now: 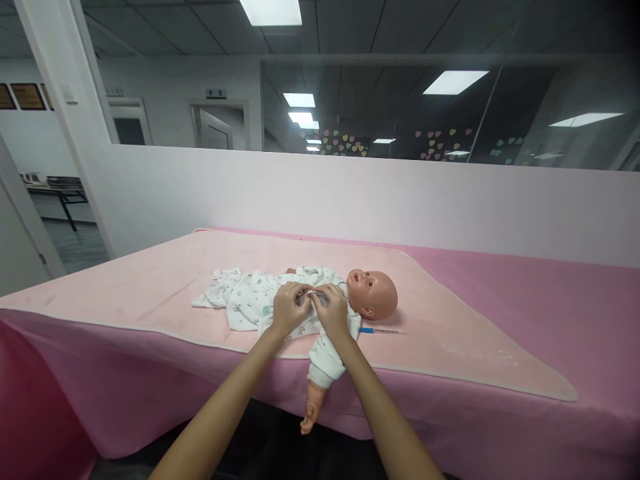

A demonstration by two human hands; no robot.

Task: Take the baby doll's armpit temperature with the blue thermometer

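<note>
Baby doll (375, 295), supine on a peach blanket (150, 287) over a pink cover (505, 283), with the head to the right and the lower end of its patterned white garment (250, 300) spread to the left. It lies close to the near edge, so that its near arm (314, 399) hangs over the side, the white sleeve (325, 363) bunched above the wrist. Left hand (290, 310) and right hand (331, 308) meet over the chest, wrists apart, fingertips almost touching. The fingers of each are drawn together and appear pinched on a thin white strip (313, 291), probably a tie of the garment; whether it is knotted, looped or merely held cannot be told at this size. The step in hand is judged to be fine, two-handed work on a fastening at the front of the garment. The next move calls for a secure fingertip hold on both sides of the strip, even tension between the hands, and little pressure on the chest, since the overhanging arm may draw the doll toward the edge. A slim blue-handled implement (379, 331) lies on the blanket, just to the near side of the head and right of the near shoulder, apart from both hands.
</note>
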